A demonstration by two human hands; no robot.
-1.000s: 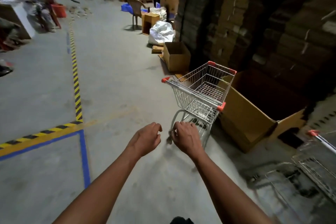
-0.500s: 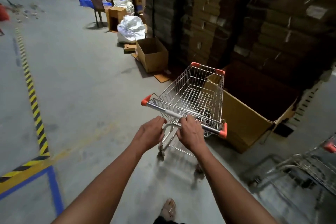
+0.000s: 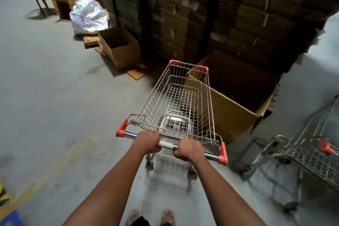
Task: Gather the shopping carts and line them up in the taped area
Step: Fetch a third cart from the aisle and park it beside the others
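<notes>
Now gripping the handle of the shopping cart with both hands: left hand and right hand side by side, fingers curled tight round the bar. A second ago only reaching, fingers loose and short of the bar; half a second ago just closing on it. Cart since swung round, basket pointing away toward the stacked boxes, nose just beside the big open carton on the floor. Wheels blurred, so probably rolling.

Meaning for the task: first cart secured, ready to be steered. Taped area not ahead but off at the lower left corner of the floor, only a scrap of tape showing at the left edge. Likely next: pulling back clear of the carton and turning left. A second cart near the right edge, not yet gathered, close enough to clip while turning.
</notes>
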